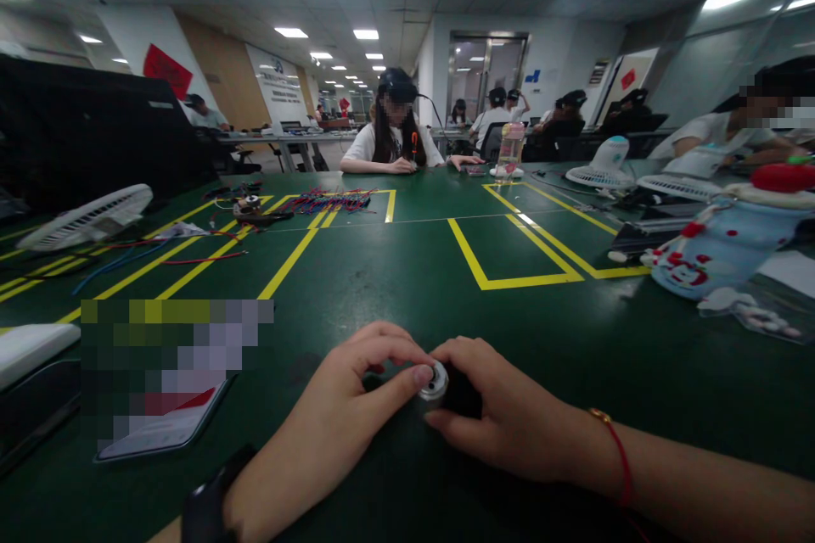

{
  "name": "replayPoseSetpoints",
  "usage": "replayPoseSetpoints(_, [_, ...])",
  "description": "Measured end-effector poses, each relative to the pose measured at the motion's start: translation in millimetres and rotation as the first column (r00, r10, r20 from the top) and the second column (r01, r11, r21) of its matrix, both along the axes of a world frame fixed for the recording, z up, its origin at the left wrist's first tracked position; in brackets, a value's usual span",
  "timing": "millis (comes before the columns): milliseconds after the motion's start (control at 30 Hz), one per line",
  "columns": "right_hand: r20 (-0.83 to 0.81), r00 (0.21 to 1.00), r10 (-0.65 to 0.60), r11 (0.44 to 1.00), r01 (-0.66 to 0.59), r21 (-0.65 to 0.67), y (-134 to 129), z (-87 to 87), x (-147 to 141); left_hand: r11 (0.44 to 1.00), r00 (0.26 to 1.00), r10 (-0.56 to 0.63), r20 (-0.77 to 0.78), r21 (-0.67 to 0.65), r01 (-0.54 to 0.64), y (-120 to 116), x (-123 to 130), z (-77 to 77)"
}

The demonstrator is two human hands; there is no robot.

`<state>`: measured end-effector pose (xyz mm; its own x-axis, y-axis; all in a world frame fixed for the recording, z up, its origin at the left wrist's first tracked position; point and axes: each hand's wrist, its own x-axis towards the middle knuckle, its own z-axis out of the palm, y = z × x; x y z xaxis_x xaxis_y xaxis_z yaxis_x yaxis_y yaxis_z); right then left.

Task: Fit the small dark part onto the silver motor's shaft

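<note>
A small round metal part (434, 389) with a silvery rim and dark holes in its face is between my two hands, low over the green table (407, 271). My left hand (373, 382) has its thumb and forefinger closed on the part's upper left edge. From the right, my right hand (503, 407) grips the same part, forefinger at the top and thumb at the bottom. The part's underside is in shadow.
A phone (171, 424) lies at the left, partly pixelated. Wires (331, 201) and a small device (248, 208) are farther back. At the right are a blue bottle (713, 242) and white fans (602, 170). Across the table, a person (395, 131) holds an orange-handled screwdriver (414, 144).
</note>
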<state>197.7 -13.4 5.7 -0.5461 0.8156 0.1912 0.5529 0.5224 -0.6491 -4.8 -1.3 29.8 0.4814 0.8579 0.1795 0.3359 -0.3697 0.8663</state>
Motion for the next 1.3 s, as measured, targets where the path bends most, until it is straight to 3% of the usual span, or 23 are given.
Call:
replayPoseSetpoints(233, [-0.032,0.999,0.002,1.000,-0.003,-0.015,-0.8,1.7,1.4,0.996,0.997,0.079,0.017,-0.038,-0.078,5.3,-15.6,-3.7])
replayPoseSetpoints(467, [-0.038,0.999,0.004,1.000,-0.005,-0.026,-1.0,1.9,2.3,0.996,0.975,-0.074,-0.209,-0.063,0.062,10.6,-27.1,-19.6])
replayPoseSetpoints(767, [-0.017,1.000,-0.010,0.999,0.009,-0.050,-1.1,1.5,2.0,0.995,0.948,-0.101,-0.303,-0.006,0.104,13.8,-29.9,-24.0])
replayPoseSetpoints(1167, [-0.040,0.999,-0.023,0.998,0.021,-0.055,-1.7,2.2,2.3,0.991,0.956,-0.128,-0.264,-0.064,0.115,15.9,-33.2,-17.6])
replayPoseSetpoints(1300, [-0.048,0.999,-0.023,0.998,0.020,-0.056,-2.4,2.5,2.4,0.994,0.980,-0.057,-0.190,-0.107,0.037,17.5,-34.9,-15.7])
